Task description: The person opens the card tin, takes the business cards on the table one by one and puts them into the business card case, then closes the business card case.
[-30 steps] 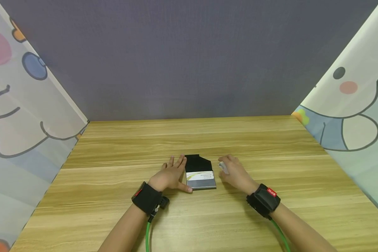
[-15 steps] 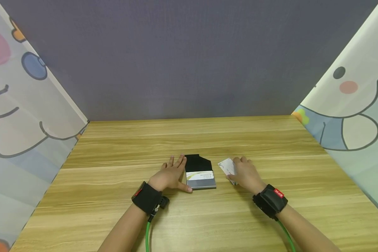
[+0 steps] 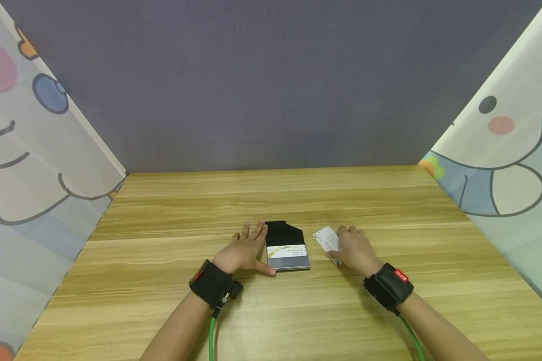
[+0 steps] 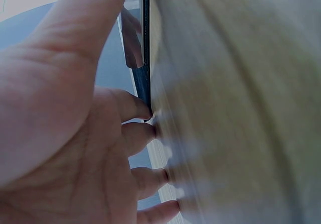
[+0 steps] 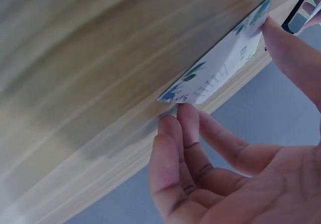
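A card case (image 3: 283,233) lies on the table with its black flap folded back. A white business card with a yellow curve (image 3: 280,252) shows in it above a silvery panel. My left hand (image 3: 241,254) lies spread along the case's left side, thumb at the near left corner and fingertips by the flap. To the right of the case, my right hand (image 3: 357,251) holds a white printed card (image 3: 326,237) by its edges, thumb at one end and fingertips at the other. Leaf patterns mark this card (image 5: 215,71) in the right wrist view; it is close to the tabletop.
Under both hands is a wood-grain table (image 3: 271,321). A dark grey panel (image 3: 271,90) rises at its far edge, and cartoon-printed panels (image 3: 515,165) flank it. Each wrist wears a black band (image 3: 388,287) with a green cable (image 3: 411,336).
My right hand has moved right, away from the case, and more of its card now shows flat near the table. In the last half second it has hardly moved. The left hand stays put.
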{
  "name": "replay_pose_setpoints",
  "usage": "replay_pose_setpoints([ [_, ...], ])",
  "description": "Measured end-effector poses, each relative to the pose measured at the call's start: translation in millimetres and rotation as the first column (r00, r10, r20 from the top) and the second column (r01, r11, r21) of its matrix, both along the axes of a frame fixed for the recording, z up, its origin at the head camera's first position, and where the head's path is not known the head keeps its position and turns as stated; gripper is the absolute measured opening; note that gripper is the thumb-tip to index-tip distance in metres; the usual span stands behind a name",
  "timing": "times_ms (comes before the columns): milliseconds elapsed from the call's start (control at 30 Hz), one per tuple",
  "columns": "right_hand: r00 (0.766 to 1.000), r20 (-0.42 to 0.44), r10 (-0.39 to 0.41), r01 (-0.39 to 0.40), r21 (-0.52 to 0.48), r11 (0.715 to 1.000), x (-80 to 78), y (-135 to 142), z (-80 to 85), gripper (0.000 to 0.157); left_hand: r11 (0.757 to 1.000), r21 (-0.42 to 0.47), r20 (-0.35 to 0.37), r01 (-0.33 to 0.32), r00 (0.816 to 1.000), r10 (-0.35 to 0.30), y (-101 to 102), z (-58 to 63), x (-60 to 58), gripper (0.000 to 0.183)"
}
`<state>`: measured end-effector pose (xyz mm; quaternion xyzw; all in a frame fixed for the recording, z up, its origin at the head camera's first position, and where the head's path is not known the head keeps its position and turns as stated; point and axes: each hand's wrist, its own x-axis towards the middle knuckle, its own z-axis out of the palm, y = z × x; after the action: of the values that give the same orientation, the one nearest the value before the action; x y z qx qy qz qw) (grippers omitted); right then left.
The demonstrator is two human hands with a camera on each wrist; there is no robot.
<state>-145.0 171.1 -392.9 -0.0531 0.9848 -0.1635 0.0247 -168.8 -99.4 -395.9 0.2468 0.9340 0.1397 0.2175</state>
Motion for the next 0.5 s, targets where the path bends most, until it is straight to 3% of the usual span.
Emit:
replay_pose_setpoints([
  [500, 1.0, 0.017, -0.025, 0.025, -0.025, 0.999, -4.1, 1.7, -3.0, 0.062, 1.0, -0.005, -0.004, 0.001, 1.0, -0.001, 0.6, 0.1, 0.1, 0.114],
])
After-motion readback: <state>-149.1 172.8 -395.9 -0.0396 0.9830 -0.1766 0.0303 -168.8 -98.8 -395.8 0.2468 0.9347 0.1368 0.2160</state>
